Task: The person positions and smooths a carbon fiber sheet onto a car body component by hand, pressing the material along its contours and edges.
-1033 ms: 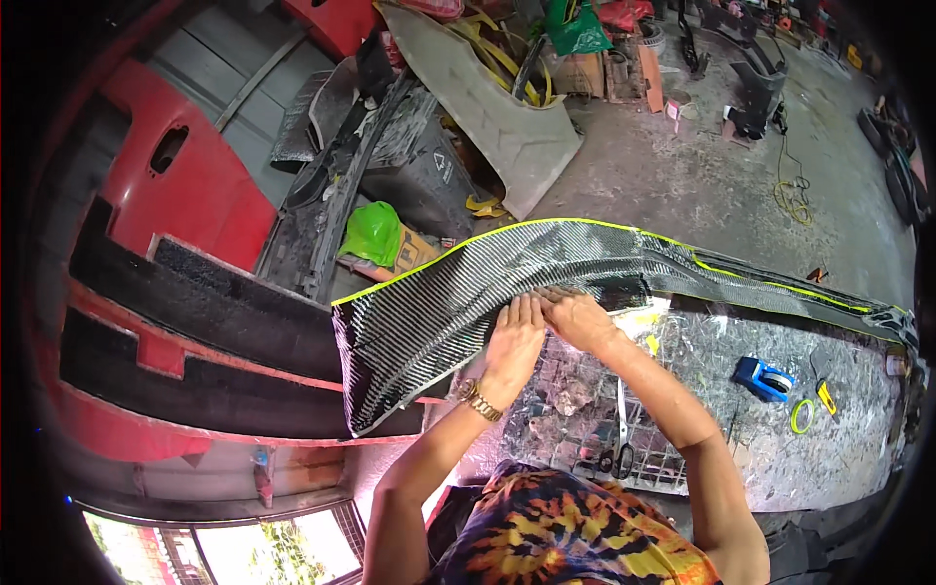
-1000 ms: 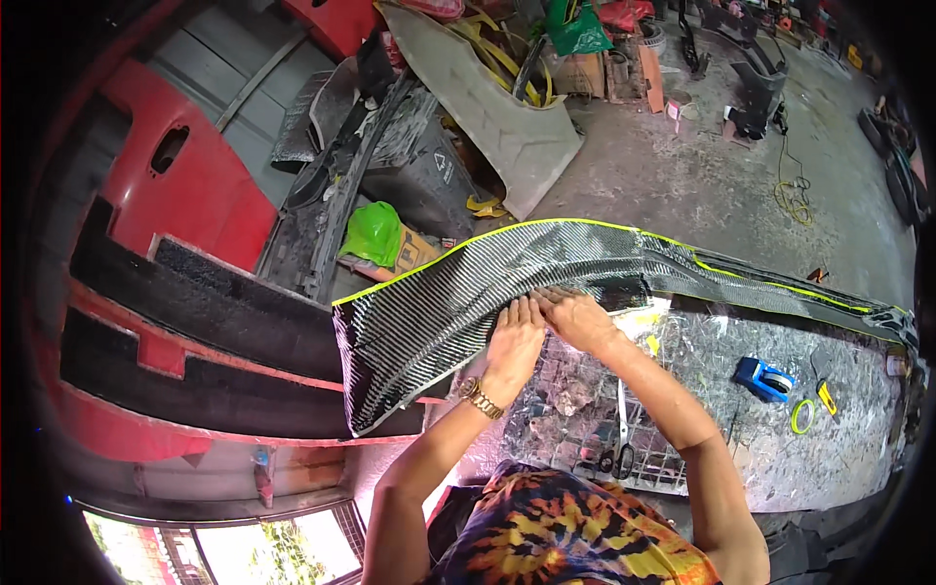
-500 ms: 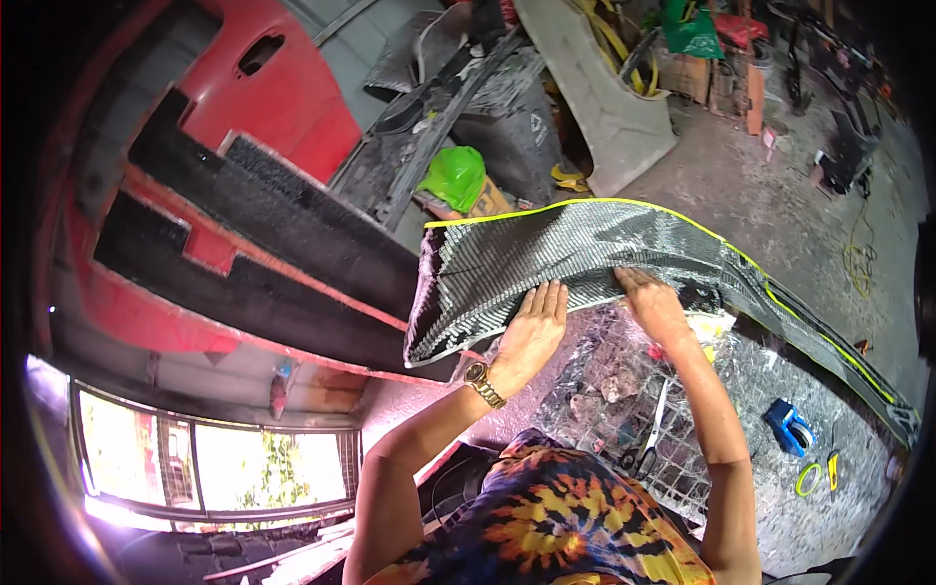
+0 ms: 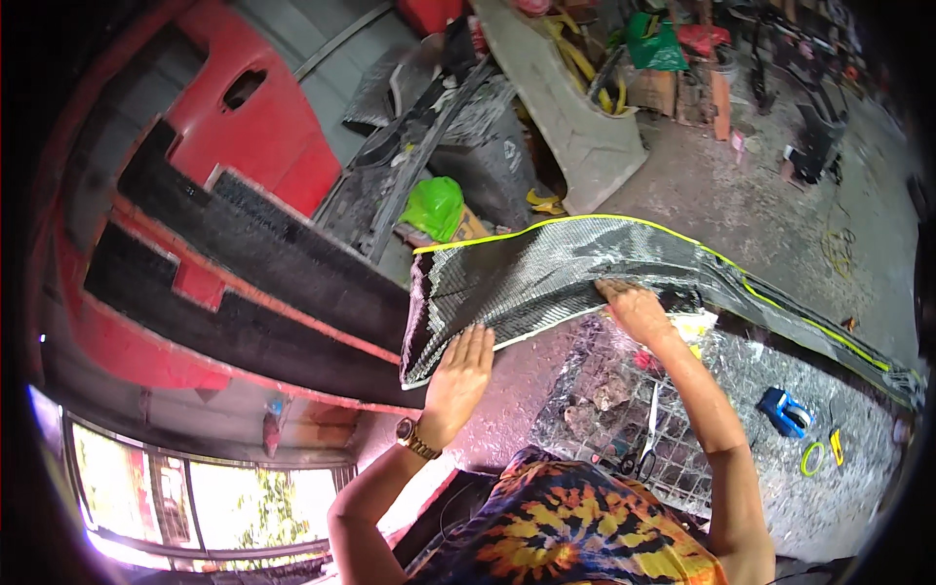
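Observation:
A long curved panel covered with silver-black woven carbon-fibre cloth [image 4: 546, 255] stretches from the middle to the right, with yellow-green tape [image 4: 624, 217] along its far edge. Its left end shows a ragged cloth edge. My left hand [image 4: 462, 375], wearing a metal watch [image 4: 417, 439] on the wrist, lies with fingers stretched out on the cloth at the near edge, close to that left end. Farther right, my right hand [image 4: 639, 310] rests its outstretched fingertips on the cloth beside a fold. Neither hand grips anything.
On the stained worktop [image 4: 741, 487] lie scissors [image 4: 645, 429], a blue tape dispenser [image 4: 786, 413], a yellow-green tape roll [image 4: 811, 458] and a yellow cutter [image 4: 837, 447]. A red panel with black strips [image 4: 263, 283] is at the left. A grey panel [image 4: 575, 136] leans beyond.
My left hand has slid left along the near edge toward the panel's left end. The right hand stays at nearly the same spot on the cloth. The view has shifted slightly.

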A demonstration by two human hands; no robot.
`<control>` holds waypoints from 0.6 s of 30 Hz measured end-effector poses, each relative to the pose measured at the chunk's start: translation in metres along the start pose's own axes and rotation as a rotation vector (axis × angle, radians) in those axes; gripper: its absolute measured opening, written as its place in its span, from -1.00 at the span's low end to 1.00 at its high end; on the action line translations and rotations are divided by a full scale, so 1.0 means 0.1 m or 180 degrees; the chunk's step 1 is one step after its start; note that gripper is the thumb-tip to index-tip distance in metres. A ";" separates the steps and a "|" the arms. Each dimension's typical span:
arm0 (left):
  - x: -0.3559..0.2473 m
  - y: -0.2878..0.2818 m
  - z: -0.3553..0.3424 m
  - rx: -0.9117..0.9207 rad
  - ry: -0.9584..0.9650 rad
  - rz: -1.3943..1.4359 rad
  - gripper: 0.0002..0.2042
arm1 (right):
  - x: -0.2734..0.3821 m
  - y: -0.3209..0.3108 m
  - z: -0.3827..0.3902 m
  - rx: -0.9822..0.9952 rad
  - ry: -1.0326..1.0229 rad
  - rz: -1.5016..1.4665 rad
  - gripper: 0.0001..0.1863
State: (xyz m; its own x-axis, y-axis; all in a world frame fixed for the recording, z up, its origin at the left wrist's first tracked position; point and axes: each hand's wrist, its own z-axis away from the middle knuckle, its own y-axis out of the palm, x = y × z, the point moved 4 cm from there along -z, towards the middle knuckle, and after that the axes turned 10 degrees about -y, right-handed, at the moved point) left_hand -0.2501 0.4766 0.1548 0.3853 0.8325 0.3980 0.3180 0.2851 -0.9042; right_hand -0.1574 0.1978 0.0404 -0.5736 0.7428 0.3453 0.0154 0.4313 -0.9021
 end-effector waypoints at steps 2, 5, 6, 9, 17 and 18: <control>-0.01 -0.05 -0.02 -0.0010 -0.0011 -0.0401 -0.56 | 0.03 -0.03 -0.01 -0.0004 -0.0064 -0.0062 -0.51; -0.08 -0.08 -0.07 -0.0038 0.0046 -0.0667 -0.56 | -0.02 -0.01 0.00 0.0032 -0.0109 -0.0111 -0.46; -0.08 -0.09 -0.08 -0.0011 0.0050 -0.0811 -0.56 | -0.01 -0.02 0.00 0.0178 -0.0105 -0.0171 -0.39; -0.09 -0.06 -0.10 0.0079 0.0065 -0.0855 -0.52 | 0.13 -0.12 -0.04 0.0220 -0.0271 -0.0409 -0.27; -0.07 -0.04 -0.15 0.0097 0.0147 -0.0898 -0.47 | 0.44 -0.05 -0.25 0.0161 -0.0948 -0.0740 -0.20; -0.07 -0.03 -0.15 0.0112 0.0149 -0.0944 -0.47 | 0.43 -0.03 -0.27 0.0232 -0.0946 -0.0742 -0.21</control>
State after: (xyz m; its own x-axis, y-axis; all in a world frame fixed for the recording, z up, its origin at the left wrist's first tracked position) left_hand -0.2412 0.4627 0.1570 0.3201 0.6879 0.6514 0.3927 0.5294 -0.7520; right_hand -0.1602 0.2426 0.0647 -0.7675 0.4435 0.4628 -0.1956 0.5255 -0.8280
